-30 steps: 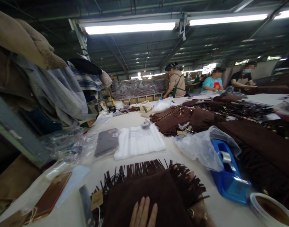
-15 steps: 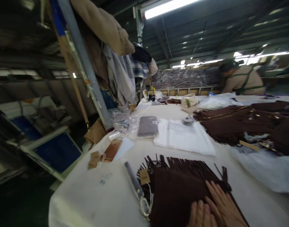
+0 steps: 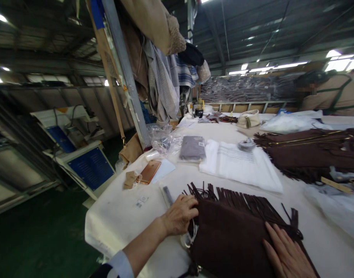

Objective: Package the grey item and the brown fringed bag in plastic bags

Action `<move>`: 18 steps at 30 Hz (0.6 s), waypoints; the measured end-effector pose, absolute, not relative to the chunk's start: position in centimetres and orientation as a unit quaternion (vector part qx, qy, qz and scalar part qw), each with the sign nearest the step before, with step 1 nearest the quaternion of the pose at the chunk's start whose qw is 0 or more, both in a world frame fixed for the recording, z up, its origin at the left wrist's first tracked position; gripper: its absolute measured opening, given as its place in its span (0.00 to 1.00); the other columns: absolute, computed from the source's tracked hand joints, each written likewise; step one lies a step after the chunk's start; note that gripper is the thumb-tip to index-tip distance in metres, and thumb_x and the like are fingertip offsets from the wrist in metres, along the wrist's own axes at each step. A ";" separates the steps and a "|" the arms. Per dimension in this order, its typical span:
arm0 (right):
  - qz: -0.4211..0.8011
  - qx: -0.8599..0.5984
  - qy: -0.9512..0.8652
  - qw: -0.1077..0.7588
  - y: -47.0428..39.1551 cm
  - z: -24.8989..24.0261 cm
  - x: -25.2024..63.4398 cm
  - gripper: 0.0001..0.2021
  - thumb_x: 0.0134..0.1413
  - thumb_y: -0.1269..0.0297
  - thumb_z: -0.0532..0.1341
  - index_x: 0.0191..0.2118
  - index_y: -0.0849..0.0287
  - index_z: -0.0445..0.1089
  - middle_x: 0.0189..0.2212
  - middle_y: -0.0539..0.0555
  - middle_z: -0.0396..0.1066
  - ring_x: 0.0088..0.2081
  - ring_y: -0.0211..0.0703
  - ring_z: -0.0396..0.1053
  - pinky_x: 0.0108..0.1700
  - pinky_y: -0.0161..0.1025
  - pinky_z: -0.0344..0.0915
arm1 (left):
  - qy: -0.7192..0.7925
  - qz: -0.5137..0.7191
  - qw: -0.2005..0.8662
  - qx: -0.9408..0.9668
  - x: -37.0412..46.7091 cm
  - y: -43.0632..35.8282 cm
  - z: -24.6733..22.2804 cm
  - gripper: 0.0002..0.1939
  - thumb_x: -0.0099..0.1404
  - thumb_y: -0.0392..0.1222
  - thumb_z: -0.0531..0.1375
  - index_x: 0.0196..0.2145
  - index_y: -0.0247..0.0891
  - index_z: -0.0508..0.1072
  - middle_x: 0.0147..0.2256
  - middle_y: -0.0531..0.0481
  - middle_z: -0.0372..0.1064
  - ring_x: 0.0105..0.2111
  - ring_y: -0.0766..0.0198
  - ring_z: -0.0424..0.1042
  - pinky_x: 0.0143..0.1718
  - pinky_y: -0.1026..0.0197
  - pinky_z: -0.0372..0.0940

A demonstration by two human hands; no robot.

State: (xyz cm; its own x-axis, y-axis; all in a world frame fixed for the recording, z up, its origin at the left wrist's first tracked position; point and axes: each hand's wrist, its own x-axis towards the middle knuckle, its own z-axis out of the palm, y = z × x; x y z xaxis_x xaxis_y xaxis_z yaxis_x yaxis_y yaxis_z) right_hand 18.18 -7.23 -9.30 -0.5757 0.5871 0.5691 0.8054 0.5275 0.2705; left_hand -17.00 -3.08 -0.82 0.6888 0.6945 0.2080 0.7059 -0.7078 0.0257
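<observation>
A dark brown fringed suede garment (image 3: 235,231) lies on the white table (image 3: 130,216) in front of me. My left hand (image 3: 179,214) curls over its left edge, beside a white string tag, fingers closed on the fabric's edge. My right hand (image 3: 287,255) lies flat and open on the garment's right side, pressing it down. The fringe points away from me toward a folded white cloth (image 3: 240,166).
A phone (image 3: 149,172), a grey packaged item (image 3: 192,148) and clear plastic bags (image 3: 161,141) lie at the table's left. More brown fringed pieces (image 3: 310,150) pile at the right. Clothes hang on a pole (image 3: 125,69). A person (image 3: 330,96) works at the far right.
The view has swung left. My left hand has come out to the garment's left edge by the tag. My right hand has stayed flat on the fabric.
</observation>
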 end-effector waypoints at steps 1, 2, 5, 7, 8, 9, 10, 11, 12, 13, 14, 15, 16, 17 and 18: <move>-0.262 -0.410 -0.848 0.212 -7.3 -9.3 18.1 0.19 0.51 0.72 0.47 0.46 0.61 0.67 0.60 0.66 0.53 0.61 0.63 0.47 0.47 0.58 0.63 | -0.388 -0.096 0.036 -0.916 -17.2 -3.3 -0.9 0.11 0.52 0.30 0.55 0.34 0.38 0.67 0.47 0.47 0.64 0.49 0.59 0.60 0.47 0.55 0.56; -0.263 -0.407 -0.848 0.216 -7.3 -9.2 18.1 0.19 0.51 0.72 0.47 0.47 0.61 0.67 0.60 0.66 0.51 0.61 0.64 0.47 0.47 0.58 0.62 | -0.397 -0.092 0.044 -0.912 -17.5 -3.6 -0.9 0.09 0.52 0.31 0.55 0.33 0.37 0.67 0.47 0.46 0.64 0.49 0.58 0.60 0.48 0.54 0.56; -0.257 -0.402 -0.849 0.228 -7.4 -9.2 17.9 0.19 0.51 0.73 0.46 0.46 0.63 0.67 0.62 0.66 0.49 0.61 0.65 0.47 0.48 0.59 0.61 | -0.415 -0.093 0.084 -0.901 -19.0 -5.4 -0.6 0.07 0.53 0.32 0.55 0.32 0.36 0.67 0.46 0.43 0.64 0.50 0.56 0.59 0.51 0.51 0.53; -0.247 -0.411 -0.845 0.235 -7.4 -9.3 18.0 0.20 0.50 0.72 0.46 0.46 0.61 0.68 0.61 0.64 0.50 0.61 0.65 0.47 0.49 0.59 0.61 | -0.426 -0.104 0.126 -0.890 -20.2 -7.4 -0.4 0.07 0.54 0.32 0.55 0.33 0.35 0.67 0.47 0.43 0.64 0.52 0.55 0.57 0.54 0.50 0.50; -0.243 -0.415 -0.844 0.238 -7.3 -9.4 18.0 0.20 0.50 0.72 0.46 0.45 0.61 0.69 0.61 0.63 0.51 0.61 0.64 0.47 0.49 0.59 0.61 | -0.437 -0.111 0.139 -0.882 -20.7 -8.5 -0.4 0.06 0.54 0.32 0.55 0.33 0.36 0.66 0.46 0.44 0.64 0.51 0.56 0.58 0.54 0.50 0.50; -0.239 -0.418 -0.843 0.239 -7.3 -9.4 18.0 0.20 0.50 0.72 0.46 0.45 0.61 0.69 0.60 0.63 0.53 0.61 0.64 0.47 0.49 0.59 0.61 | -0.452 -0.117 0.143 -0.873 -21.1 -9.6 -0.5 0.05 0.55 0.32 0.55 0.32 0.36 0.66 0.44 0.45 0.65 0.49 0.57 0.59 0.53 0.50 0.52; -0.237 -0.419 -0.843 0.241 -7.3 -9.5 17.9 0.20 0.50 0.72 0.46 0.45 0.61 0.69 0.60 0.63 0.54 0.61 0.63 0.47 0.49 0.59 0.60 | -0.468 -0.123 0.140 -0.864 -21.3 -10.7 -0.5 0.03 0.56 0.32 0.55 0.31 0.37 0.66 0.41 0.46 0.66 0.46 0.57 0.61 0.51 0.51 0.54; -0.235 -0.419 -0.843 0.242 -7.3 -9.5 17.9 0.20 0.50 0.72 0.46 0.45 0.61 0.70 0.59 0.64 0.55 0.61 0.63 0.47 0.50 0.59 0.60 | -0.482 -0.126 0.134 -0.856 -21.4 -11.6 -0.6 0.02 0.57 0.33 0.54 0.29 0.37 0.65 0.37 0.47 0.66 0.42 0.58 0.62 0.47 0.52 0.56; -0.234 -0.420 -0.842 0.244 -7.3 -9.5 17.8 0.20 0.50 0.72 0.46 0.44 0.61 0.70 0.58 0.65 0.57 0.61 0.63 0.47 0.50 0.59 0.60 | -0.495 -0.130 0.129 -0.850 -21.3 -12.4 -0.8 0.04 0.59 0.34 0.54 0.27 0.37 0.65 0.34 0.49 0.65 0.38 0.59 0.62 0.43 0.53 0.58; -0.235 -0.421 -0.841 0.245 -7.3 -9.6 17.8 0.20 0.50 0.72 0.45 0.43 0.61 0.70 0.57 0.65 0.58 0.62 0.63 0.46 0.50 0.60 0.60 | -0.509 -0.133 0.124 -0.841 -20.9 -13.0 -0.9 0.07 0.61 0.36 0.53 0.25 0.38 0.64 0.31 0.50 0.64 0.35 0.60 0.62 0.39 0.54 0.58; -0.235 -0.424 -0.839 0.247 -7.2 -9.6 17.7 0.20 0.50 0.72 0.45 0.43 0.61 0.71 0.56 0.65 0.60 0.62 0.62 0.46 0.49 0.60 0.60 | -0.526 -0.135 0.119 -0.831 -20.4 -13.3 -1.0 0.09 0.63 0.38 0.52 0.24 0.38 0.64 0.29 0.50 0.64 0.33 0.60 0.61 0.36 0.55 0.58; -0.233 -0.429 -0.838 0.246 -7.2 -9.7 17.7 0.20 0.50 0.72 0.45 0.42 0.61 0.71 0.55 0.66 0.61 0.62 0.62 0.46 0.49 0.60 0.60 | -0.549 -0.139 0.106 -0.818 -19.8 -13.4 -1.1 0.11 0.64 0.40 0.51 0.24 0.38 0.65 0.29 0.49 0.64 0.32 0.60 0.61 0.35 0.55 0.58; -0.226 -0.433 -0.838 0.243 -7.2 -9.8 17.7 0.20 0.50 0.71 0.45 0.42 0.61 0.71 0.54 0.66 0.62 0.62 0.61 0.45 0.49 0.60 0.60 | -0.578 -0.145 0.070 -0.800 -19.0 -13.3 -1.2 0.12 0.65 0.40 0.50 0.24 0.38 0.65 0.29 0.49 0.64 0.32 0.60 0.61 0.35 0.55 0.57; -0.218 -0.439 -0.838 0.240 -7.2 -9.9 17.8 0.20 0.50 0.71 0.45 0.42 0.61 0.71 0.54 0.66 0.62 0.62 0.60 0.45 0.50 0.60 0.60 | -0.609 -0.151 0.017 -0.779 -18.1 -13.1 -1.2 0.13 0.66 0.40 0.49 0.25 0.38 0.66 0.29 0.49 0.65 0.32 0.60 0.62 0.36 0.55 0.57; -0.208 -0.443 -0.839 0.236 -7.2 -10.1 17.9 0.20 0.50 0.70 0.45 0.42 0.61 0.71 0.54 0.66 0.62 0.62 0.60 0.44 0.51 0.61 0.59 | -0.631 -0.159 -0.037 -0.758 -17.3 -12.7 -1.0 0.12 0.66 0.38 0.48 0.27 0.37 0.66 0.30 0.49 0.65 0.33 0.60 0.62 0.37 0.55 0.57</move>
State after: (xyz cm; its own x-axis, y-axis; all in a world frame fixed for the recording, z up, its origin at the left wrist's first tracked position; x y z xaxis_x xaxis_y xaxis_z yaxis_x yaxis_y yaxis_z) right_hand 17.92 -7.16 -10.05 -0.4953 0.6459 0.5810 0.8427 0.5197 0.1406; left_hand -17.31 -12.75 -1.04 0.1522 0.9688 0.1954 0.9454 -0.2004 0.2570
